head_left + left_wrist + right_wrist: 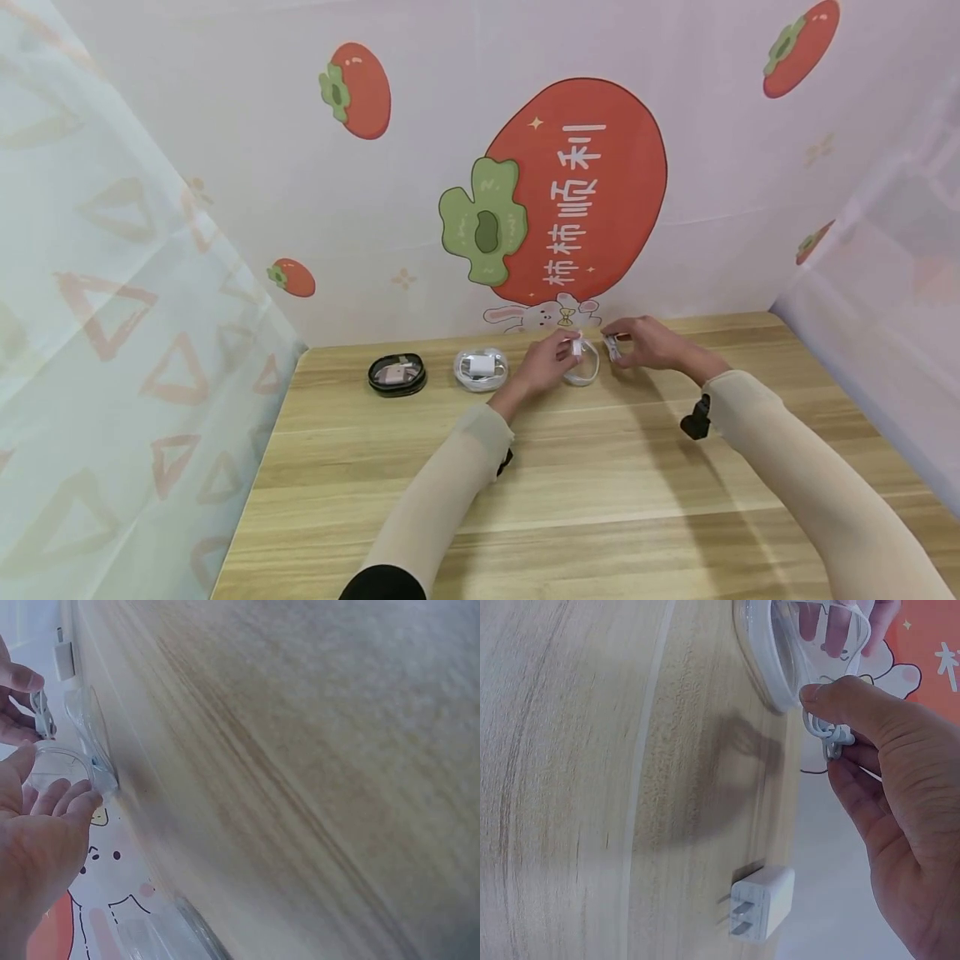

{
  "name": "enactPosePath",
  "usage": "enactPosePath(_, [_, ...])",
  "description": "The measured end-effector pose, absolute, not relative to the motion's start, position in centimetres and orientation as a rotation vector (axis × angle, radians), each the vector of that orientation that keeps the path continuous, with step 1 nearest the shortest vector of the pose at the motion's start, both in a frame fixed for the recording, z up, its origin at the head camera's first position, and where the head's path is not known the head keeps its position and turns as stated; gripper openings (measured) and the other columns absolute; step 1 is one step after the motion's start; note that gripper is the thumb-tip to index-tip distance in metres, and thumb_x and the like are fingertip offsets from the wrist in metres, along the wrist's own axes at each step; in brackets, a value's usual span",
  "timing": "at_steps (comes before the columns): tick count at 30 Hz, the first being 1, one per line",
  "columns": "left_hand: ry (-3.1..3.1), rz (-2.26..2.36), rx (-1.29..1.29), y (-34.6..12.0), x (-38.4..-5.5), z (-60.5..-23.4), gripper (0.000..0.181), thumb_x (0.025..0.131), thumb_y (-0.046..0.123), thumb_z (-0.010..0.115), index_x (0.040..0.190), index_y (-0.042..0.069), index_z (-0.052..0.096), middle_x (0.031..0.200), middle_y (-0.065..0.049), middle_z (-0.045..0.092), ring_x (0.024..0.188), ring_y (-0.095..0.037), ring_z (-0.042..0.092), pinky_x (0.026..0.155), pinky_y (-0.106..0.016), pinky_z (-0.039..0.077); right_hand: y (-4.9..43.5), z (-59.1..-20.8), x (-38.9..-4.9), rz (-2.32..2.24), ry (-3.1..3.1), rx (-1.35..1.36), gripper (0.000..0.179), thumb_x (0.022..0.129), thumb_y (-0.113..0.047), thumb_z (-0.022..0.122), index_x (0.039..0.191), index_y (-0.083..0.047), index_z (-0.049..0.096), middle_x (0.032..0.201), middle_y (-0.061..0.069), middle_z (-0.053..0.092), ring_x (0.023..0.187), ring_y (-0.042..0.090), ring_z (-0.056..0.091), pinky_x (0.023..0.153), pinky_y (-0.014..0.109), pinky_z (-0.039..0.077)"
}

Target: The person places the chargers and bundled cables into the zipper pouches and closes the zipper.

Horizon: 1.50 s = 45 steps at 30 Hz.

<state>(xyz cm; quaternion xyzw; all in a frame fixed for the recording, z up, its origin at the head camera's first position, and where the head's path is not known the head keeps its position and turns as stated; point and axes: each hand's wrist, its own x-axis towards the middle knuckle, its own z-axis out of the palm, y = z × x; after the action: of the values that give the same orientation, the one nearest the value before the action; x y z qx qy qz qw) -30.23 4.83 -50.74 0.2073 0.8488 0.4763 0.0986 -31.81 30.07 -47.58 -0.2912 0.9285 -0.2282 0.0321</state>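
At the back of the table my left hand holds the clear lid of a round case with a white rim. The lid stands raised between thumb and fingers in the left wrist view, and the lower half of the case rests on the table. To its right, my right hand pinches a small coiled white cable just above the table. A white plug adapter with two metal prongs lies near the right hand; I cannot make it out in the head view.
Left of my hands lie a clear case with a white rim, holding a white adapter and cable, and a black-rimmed case with a pale adapter inside. A printed cloth wall rises behind the wooden table.
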Motion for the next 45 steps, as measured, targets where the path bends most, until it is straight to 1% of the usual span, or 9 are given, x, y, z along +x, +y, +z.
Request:
enactPosePath(4, [2.503, 1.432, 0.59, 4.8, -30.2, -50.7, 0.042, 0.106, 0.018, 0.068, 0.146, 0.014, 0.058, 0.157, -0.008, 0.056, 0.142, -0.024, 0.057, 0.112, -0.033, 0.051, 29.8, -47.4, -31.8, -0.729, 2.855, -0.897, 0.057, 0.081, -0.006, 0.088, 0.131, 0.012, 0.066, 0.129, 0.027, 0.071, 0.115, 0.045, 0.072, 0.099, 0.057, 0.058])
enactPosePath(12, [2.447, 1.502, 0.594, 4.5, -30.5, -51.2, 0.038, 0.105, 0.014, 0.067, 0.141, 0.007, 0.057, 0.155, -0.014, 0.056, 0.143, -0.026, 0.056, 0.112, -0.033, 0.05, 28.8, -47.2, -31.7, -0.781, 2.821, -0.847, 0.057, 0.084, -0.009, 0.089, 0.133, 0.01, 0.066, 0.133, 0.027, 0.069, 0.119, 0.047, 0.069, 0.101, 0.058, 0.056])
enactPosePath(17, [2.42, 1.539, 0.582, 4.2, -30.5, -51.1, 0.037, 0.105, 0.016, 0.068, 0.138, 0.006, 0.056, 0.155, -0.015, 0.057, 0.142, -0.026, 0.056, 0.111, -0.034, 0.051, 28.2, -47.3, -31.6, -0.827, 2.823, -0.86, 0.056, 0.082, -0.008, 0.09, 0.13, 0.01, 0.068, 0.13, 0.027, 0.07, 0.118, 0.046, 0.07, 0.1, 0.056, 0.058])
enactPosePath(23, [2.38, 1.597, 0.578, 4.0, -30.5, -51.0, 0.037, 0.105, 0.015, 0.068, 0.137, 0.004, 0.055, 0.153, -0.017, 0.058, 0.141, -0.026, 0.057, 0.111, -0.035, 0.051, 27.5, -47.7, -31.7, -0.875, 2.815, -0.858, 0.057, 0.081, -0.009, 0.092, 0.13, 0.008, 0.068, 0.13, 0.025, 0.071, 0.117, 0.044, 0.071, 0.099, 0.055, 0.058])
enactPosePath(26, [2.351, 1.641, 0.567, 3.9, -30.6, -51.2, 0.036, 0.105, 0.014, 0.069, 0.136, 0.004, 0.055, 0.152, -0.018, 0.058, 0.141, -0.026, 0.057, 0.11, -0.035, 0.052, 27.2, -47.9, -31.7, -0.895, 2.801, -0.847, 0.058, 0.081, -0.01, 0.093, 0.13, 0.008, 0.068, 0.13, 0.025, 0.071, 0.119, 0.043, 0.071, 0.1, 0.054, 0.058])
enactPosePath(33, [2.329, 1.672, 0.529, 3.7, -30.7, -51.7, 0.034, 0.104, 0.015, 0.069, 0.135, 0.008, 0.056, 0.152, -0.016, 0.059, 0.141, -0.025, 0.057, 0.109, -0.036, 0.053, 26.5, -48.7, -31.7, -0.882, 2.816, -0.822, 0.059, 0.081, -0.017, 0.093, 0.131, 0.005, 0.069, 0.13, 0.022, 0.072, 0.119, 0.041, 0.071, 0.101, 0.054, 0.058])
enactPosePath(40, [2.313, 1.696, 0.524, 3.6, -30.7, -51.7, 0.033, 0.104, 0.013, 0.069, 0.134, 0.009, 0.057, 0.152, -0.016, 0.059, 0.141, -0.025, 0.057, 0.109, -0.037, 0.053, 26.2, -49.4, -31.9, -0.917, 2.794, -0.829, 0.058, 0.082, -0.017, 0.091, 0.132, 0.004, 0.069, 0.131, 0.022, 0.071, 0.12, 0.041, 0.07, 0.102, 0.055, 0.057])
enactPosePath(45, [2.316, 1.707, 0.537, 3.5, -30.7, -51.8, 0.033, 0.105, 0.013, 0.068, 0.135, 0.008, 0.056, 0.152, -0.017, 0.059, 0.141, -0.026, 0.057, 0.111, -0.037, 0.052, 26.2, -50.0, -32.1, -0.868, 2.815, -0.821, 0.058, 0.085, -0.021, 0.09, 0.134, 0.003, 0.069, 0.131, 0.022, 0.072, 0.12, 0.039, 0.07, 0.102, 0.057, 0.056])
